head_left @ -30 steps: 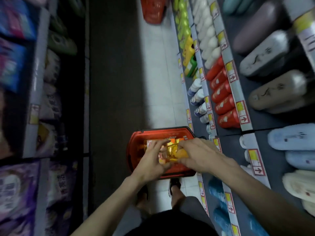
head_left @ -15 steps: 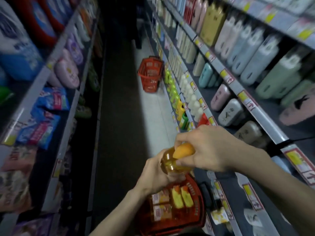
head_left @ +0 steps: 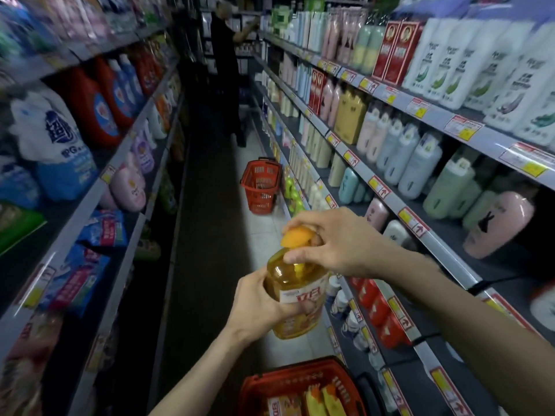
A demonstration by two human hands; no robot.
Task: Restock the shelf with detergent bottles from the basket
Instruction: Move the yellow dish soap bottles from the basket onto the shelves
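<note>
Here amber detergent bottle (head_left: 295,298), orange pump, white-red label; left hand (head_left: 260,304) grips body, right hand (head_left: 333,241) pinches pump.

Dim aisle; floor (head_left: 210,223) beyond the hands (head_left: 327,244) in deep shadow; shelves (head_left: 90,205) left of them motion-blurred, edges bowed.

My head camera faces along the aisle floor (head_left: 210,220) and down, close over my left hand (head_left: 258,304) and right hand (head_left: 336,244).

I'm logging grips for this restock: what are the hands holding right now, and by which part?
Both hold one yellow detergent bottle: left hand grips its body, right hand grips the orange pump top.
</note>
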